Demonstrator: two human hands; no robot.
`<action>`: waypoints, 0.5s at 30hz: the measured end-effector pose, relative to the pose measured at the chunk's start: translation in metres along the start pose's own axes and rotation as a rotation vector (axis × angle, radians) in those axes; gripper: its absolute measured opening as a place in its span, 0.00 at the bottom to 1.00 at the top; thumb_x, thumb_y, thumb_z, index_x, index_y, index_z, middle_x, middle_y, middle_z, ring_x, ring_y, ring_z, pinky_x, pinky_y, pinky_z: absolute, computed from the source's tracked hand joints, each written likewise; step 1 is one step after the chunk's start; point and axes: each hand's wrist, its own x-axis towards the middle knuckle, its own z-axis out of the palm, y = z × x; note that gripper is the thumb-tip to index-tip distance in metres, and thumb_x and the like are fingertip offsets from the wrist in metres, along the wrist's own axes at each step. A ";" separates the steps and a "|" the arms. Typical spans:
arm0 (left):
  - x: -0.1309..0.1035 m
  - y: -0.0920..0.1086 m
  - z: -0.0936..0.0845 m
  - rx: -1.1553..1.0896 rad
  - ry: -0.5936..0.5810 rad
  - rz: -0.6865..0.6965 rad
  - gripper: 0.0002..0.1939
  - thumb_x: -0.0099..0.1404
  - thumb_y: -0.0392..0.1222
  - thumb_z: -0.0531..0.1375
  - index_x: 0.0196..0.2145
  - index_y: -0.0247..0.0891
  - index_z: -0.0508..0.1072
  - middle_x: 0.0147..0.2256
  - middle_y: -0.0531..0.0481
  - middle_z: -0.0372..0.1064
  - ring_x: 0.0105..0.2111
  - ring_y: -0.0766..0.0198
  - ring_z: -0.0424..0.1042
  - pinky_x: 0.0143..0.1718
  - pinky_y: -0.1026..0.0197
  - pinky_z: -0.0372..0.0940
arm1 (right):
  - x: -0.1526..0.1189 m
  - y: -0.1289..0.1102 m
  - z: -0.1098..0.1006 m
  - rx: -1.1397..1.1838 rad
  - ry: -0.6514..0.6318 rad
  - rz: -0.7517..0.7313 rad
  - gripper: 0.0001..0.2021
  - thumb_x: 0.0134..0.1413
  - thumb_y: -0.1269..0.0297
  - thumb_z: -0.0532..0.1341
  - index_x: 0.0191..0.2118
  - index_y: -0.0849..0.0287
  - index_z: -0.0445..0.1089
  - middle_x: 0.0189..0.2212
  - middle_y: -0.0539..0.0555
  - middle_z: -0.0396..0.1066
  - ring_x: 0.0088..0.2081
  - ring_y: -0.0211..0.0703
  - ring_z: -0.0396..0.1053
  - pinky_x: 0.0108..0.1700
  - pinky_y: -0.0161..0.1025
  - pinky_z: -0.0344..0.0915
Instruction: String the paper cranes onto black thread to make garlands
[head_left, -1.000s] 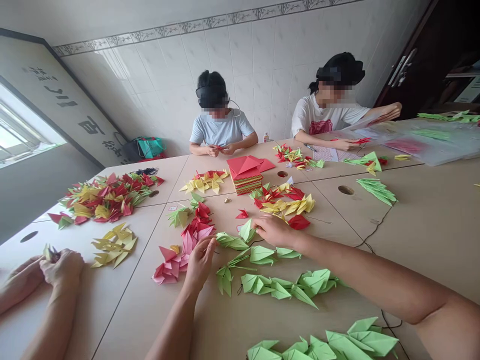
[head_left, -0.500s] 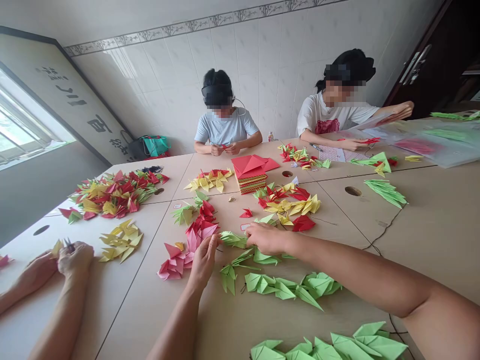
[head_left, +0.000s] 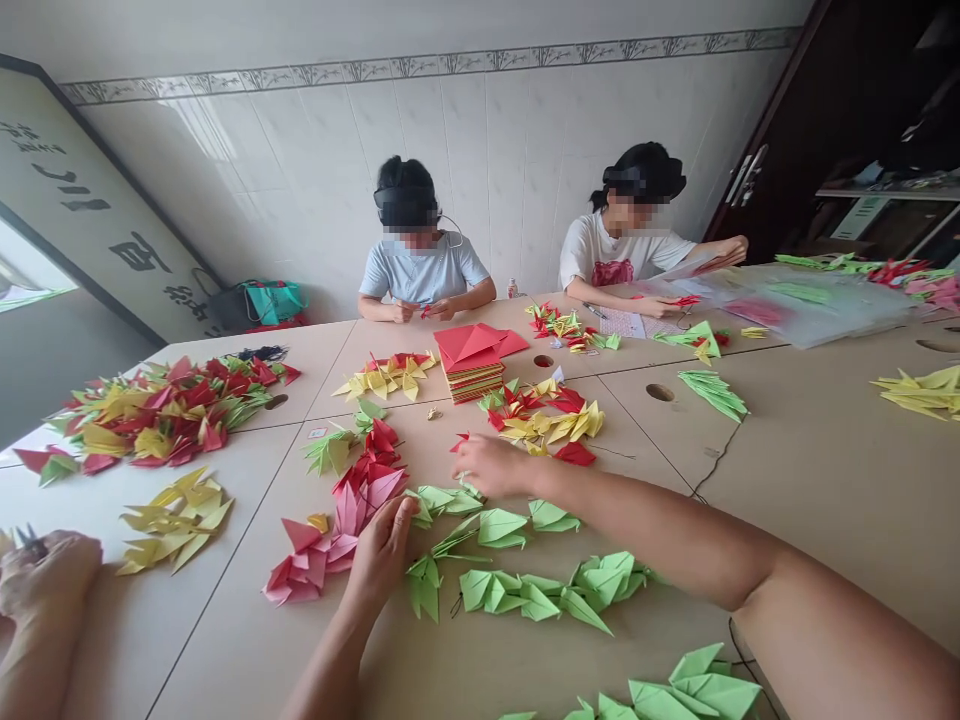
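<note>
My left hand (head_left: 382, 550) has its thumb and fingers closed at the left end of a garland of folded green paper cranes (head_left: 442, 500). What lies between its fingertips is partly hidden. Pink paper cranes (head_left: 352, 520) lie just left of it. Reaching across from the right, my right hand (head_left: 495, 466) hovers over the same green row. Its fingers bend down beside a small red folded paper piece (head_left: 459, 441); its fingertips are mostly hidden, so its grip cannot be told. Nearer me lie more green cranes (head_left: 540, 590) in a row, with another green row (head_left: 675, 690) below.
A stack of coloured paper squares (head_left: 474, 380) stands mid-table. A large mixed pile of cranes (head_left: 165, 410) lies left, with yellow ones (head_left: 180, 515) nearer. A co-worker's hand (head_left: 52, 575) holds scissors at left. Two other people sit opposite. Dark cord (head_left: 716, 465) trails at right.
The view has swung to the right, so the scene sits further left. My right hand has moved up off the green cranes toward the small red piece. My left hand stays by the garland end.
</note>
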 end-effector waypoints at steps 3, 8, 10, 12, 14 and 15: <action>0.001 -0.002 0.001 0.017 0.024 0.016 0.23 0.62 0.61 0.53 0.32 0.39 0.76 0.37 0.46 0.77 0.41 0.53 0.74 0.42 0.55 0.69 | 0.001 0.044 -0.020 -0.025 0.095 0.195 0.14 0.62 0.61 0.58 0.51 0.59 0.66 0.51 0.57 0.67 0.46 0.47 0.69 0.47 0.49 0.69; 0.003 -0.001 0.002 0.010 0.095 0.065 0.22 0.63 0.59 0.52 0.33 0.40 0.76 0.39 0.45 0.77 0.42 0.52 0.74 0.44 0.53 0.69 | 0.001 0.116 -0.048 -0.101 0.186 0.571 0.14 0.62 0.61 0.58 0.52 0.59 0.66 0.51 0.57 0.67 0.46 0.46 0.69 0.46 0.49 0.69; 0.003 -0.001 0.003 0.004 0.130 0.082 0.22 0.63 0.59 0.52 0.35 0.40 0.76 0.40 0.45 0.76 0.43 0.51 0.73 0.46 0.52 0.68 | 0.004 0.133 -0.052 -0.116 0.200 0.678 0.14 0.62 0.61 0.58 0.52 0.59 0.66 0.51 0.57 0.67 0.46 0.46 0.69 0.46 0.49 0.69; 0.003 -0.001 0.004 0.014 0.150 0.099 0.22 0.63 0.60 0.52 0.37 0.40 0.76 0.41 0.44 0.76 0.45 0.50 0.73 0.47 0.51 0.68 | 0.010 0.142 -0.051 -0.120 0.201 0.749 0.14 0.62 0.61 0.58 0.52 0.59 0.66 0.51 0.57 0.67 0.46 0.46 0.69 0.46 0.49 0.69; 0.002 -0.002 0.005 0.012 0.152 0.119 0.22 0.62 0.60 0.53 0.36 0.40 0.76 0.40 0.44 0.76 0.45 0.50 0.73 0.48 0.51 0.68 | 0.018 0.146 -0.048 -0.108 0.190 0.786 0.15 0.62 0.61 0.58 0.52 0.59 0.66 0.51 0.57 0.67 0.46 0.47 0.69 0.46 0.49 0.69; 0.002 -0.002 0.006 0.009 0.156 0.122 0.23 0.62 0.61 0.53 0.36 0.40 0.76 0.40 0.45 0.76 0.45 0.49 0.73 0.48 0.51 0.67 | 0.022 0.146 -0.045 -0.097 0.182 0.795 0.15 0.62 0.61 0.58 0.52 0.60 0.66 0.51 0.57 0.67 0.46 0.47 0.69 0.46 0.49 0.69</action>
